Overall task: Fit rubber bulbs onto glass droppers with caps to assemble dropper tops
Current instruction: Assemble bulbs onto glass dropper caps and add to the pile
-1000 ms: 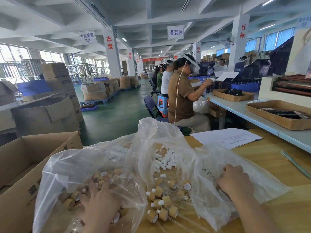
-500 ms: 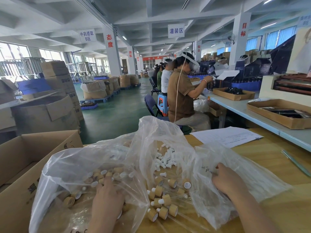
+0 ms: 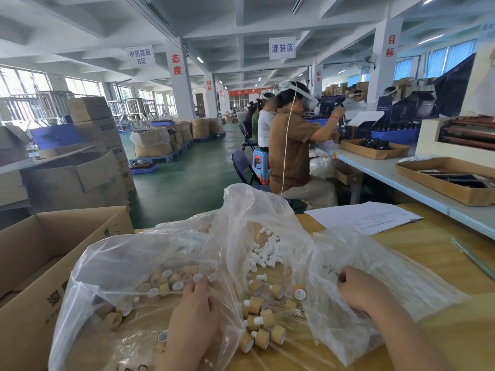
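Note:
A clear plastic bag [image 3: 112,266] at the left holds several tan caps [image 3: 166,286]. My left hand [image 3: 194,319] is inside it, fingers lying forward on the caps with the tips hidden. Loose white rubber bulbs [image 3: 265,253] are heaped in the middle bag. In front of them lie several capped droppers [image 3: 263,319], their glass tubes pointing toward me. At the mouth of the right-hand plastic bag [image 3: 401,285], my right hand [image 3: 360,291] has its fingers curled into the plastic folds. What lies under them is hidden.
An open cardboard box [image 3: 40,253] stands at the left of the wooden table [image 3: 428,253]. A paper sheet [image 3: 364,218] and a pen [image 3: 474,257] lie at the right. Seated people [image 3: 294,145] work at a further bench [image 3: 401,178] with cardboard trays.
My left hand has slid forward, deeper into the caps in the left bag. My right hand has shifted slightly left and its fingers have curled more into the right bag.

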Demonstrator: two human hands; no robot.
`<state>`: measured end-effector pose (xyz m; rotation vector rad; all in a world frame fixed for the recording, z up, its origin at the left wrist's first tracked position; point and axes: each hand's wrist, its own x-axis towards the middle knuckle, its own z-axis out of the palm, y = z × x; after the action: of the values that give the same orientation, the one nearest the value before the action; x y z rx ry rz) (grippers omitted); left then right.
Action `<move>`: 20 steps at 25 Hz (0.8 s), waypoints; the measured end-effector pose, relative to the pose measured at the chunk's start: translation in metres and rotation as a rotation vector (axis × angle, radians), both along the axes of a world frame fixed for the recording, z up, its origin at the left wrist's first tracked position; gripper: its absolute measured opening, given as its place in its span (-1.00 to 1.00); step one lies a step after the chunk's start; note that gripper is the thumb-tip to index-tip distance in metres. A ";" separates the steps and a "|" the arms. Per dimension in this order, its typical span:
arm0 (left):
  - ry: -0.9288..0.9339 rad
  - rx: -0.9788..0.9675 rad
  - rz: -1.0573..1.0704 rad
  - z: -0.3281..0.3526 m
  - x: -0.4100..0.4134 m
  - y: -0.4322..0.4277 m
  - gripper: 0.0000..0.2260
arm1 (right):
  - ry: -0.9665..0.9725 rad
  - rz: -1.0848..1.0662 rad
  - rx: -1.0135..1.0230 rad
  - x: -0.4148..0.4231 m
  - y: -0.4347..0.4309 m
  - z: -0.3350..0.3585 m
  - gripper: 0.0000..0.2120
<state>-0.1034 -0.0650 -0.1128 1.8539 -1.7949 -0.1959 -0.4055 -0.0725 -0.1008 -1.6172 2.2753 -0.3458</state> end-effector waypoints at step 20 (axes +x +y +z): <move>1.028 -0.460 0.024 0.009 0.006 0.002 -0.67 | -0.480 -0.319 -0.818 0.013 0.010 0.031 -0.89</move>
<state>-0.0974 -0.0635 -0.1034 1.1006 -0.9749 -0.5528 -0.3927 -0.0629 -0.0702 -1.2277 2.0907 -1.7137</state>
